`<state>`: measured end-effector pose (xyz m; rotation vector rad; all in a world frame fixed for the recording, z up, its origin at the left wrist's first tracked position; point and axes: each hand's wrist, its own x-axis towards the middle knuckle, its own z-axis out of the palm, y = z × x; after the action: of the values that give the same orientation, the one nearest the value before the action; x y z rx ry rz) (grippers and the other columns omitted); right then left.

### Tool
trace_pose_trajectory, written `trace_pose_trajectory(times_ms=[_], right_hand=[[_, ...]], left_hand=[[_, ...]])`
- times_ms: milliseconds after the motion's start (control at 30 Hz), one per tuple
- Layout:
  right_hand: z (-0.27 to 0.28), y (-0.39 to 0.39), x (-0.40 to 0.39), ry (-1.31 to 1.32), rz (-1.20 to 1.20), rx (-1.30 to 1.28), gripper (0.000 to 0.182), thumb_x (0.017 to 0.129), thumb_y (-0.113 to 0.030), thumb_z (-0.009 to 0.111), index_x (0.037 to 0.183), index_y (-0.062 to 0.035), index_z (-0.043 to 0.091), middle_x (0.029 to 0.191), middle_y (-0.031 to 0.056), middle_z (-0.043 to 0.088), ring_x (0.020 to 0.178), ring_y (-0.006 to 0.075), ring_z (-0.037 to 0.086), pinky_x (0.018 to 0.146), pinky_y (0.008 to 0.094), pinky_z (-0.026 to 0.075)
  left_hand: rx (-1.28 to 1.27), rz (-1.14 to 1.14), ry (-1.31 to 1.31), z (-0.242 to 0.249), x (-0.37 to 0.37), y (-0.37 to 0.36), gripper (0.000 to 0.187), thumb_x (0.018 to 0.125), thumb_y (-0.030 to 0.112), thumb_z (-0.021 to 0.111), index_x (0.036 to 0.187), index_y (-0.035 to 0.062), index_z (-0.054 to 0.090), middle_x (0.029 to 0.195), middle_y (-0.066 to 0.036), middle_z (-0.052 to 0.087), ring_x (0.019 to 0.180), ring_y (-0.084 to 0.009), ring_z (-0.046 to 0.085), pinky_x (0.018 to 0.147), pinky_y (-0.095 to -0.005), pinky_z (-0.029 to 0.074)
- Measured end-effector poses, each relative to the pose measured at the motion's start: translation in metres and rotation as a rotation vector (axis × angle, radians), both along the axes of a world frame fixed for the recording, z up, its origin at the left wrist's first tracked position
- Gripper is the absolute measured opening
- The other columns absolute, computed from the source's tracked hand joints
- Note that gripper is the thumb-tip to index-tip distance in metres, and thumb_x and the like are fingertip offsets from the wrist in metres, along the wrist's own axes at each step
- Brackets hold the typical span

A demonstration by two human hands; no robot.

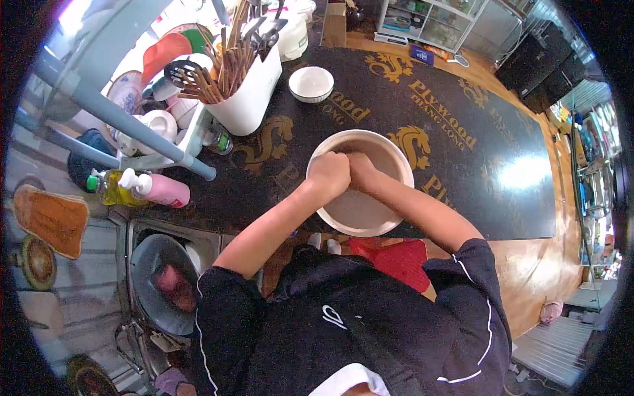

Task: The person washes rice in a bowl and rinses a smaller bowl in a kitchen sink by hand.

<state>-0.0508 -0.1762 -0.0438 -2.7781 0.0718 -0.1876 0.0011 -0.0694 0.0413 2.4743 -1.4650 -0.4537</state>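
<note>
A large white bowl (362, 228) stands near the edge of the dark printed board, with what looks like cloudy greyish-brown liquid (360, 208) inside. Over its far half, my left hand (330, 173) is closed in a fist. Pressed against it, my right hand (359, 169) is closed too, partly hidden behind the left. Whatever the fingers hold, if anything, cannot be made out. Beyond the large bowl sits a small white bowl (311, 83), apart from both hands.
A white holder (254, 99) packed with chopsticks and utensils stands at the upper left, beside a dish rack. Lower down are a pink pump bottle (165, 190) and a yellow bottle (112, 188). The sink at left holds a grey basin (148, 264). Below the board's edge shows a red stool (403, 261).
</note>
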Motion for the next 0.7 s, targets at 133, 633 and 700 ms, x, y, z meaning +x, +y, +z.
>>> trace_pose_trajectory(times_ms=[133, 633, 700], right_hand=[[0.000, -0.010, -0.002, 0.160, -0.066, -0.034, 0.013, 0.059, -0.016, 0.055, 0.064, -0.0046, 0.058, 0.068, 0.0158, 0.058, 0.063, 0.0306, 0.057, 0.061, 0.0383, 0.046], [0.055, -0.001, -0.068, 0.062, -0.400, -0.140, 0.012, 0.057, -0.004, 0.051, 0.068, 0.0024, 0.054, 0.068, 0.0160, 0.053, 0.067, 0.0285, 0.054, 0.061, 0.0356, 0.044], [0.052, 0.001, -0.069, 0.079, -0.356, -0.266, 0.010, 0.061, -0.009, 0.050, 0.064, -0.0021, 0.057, 0.069, 0.0140, 0.055, 0.063, 0.0253, 0.056, 0.055, 0.0349, 0.046]], left_hand=[[-0.103, 0.022, -0.010, -0.005, -0.001, -0.003, 0.015, 0.066, 0.010, 0.048, 0.073, -0.0007, 0.056, 0.072, -0.020, 0.057, 0.070, -0.0319, 0.057, 0.065, -0.0383, 0.045], [-0.037, -0.387, -0.090, -0.051, -0.002, -0.065, 0.014, 0.066, 0.014, 0.051, 0.068, 0.0038, 0.061, 0.073, -0.018, 0.058, 0.072, -0.0288, 0.058, 0.065, -0.0367, 0.046], [-0.162, -0.376, 0.031, -0.071, 0.003, -0.062, 0.013, 0.065, 0.014, 0.052, 0.068, 0.0048, 0.060, 0.071, -0.016, 0.058, 0.067, -0.0295, 0.057, 0.060, -0.0354, 0.045]])
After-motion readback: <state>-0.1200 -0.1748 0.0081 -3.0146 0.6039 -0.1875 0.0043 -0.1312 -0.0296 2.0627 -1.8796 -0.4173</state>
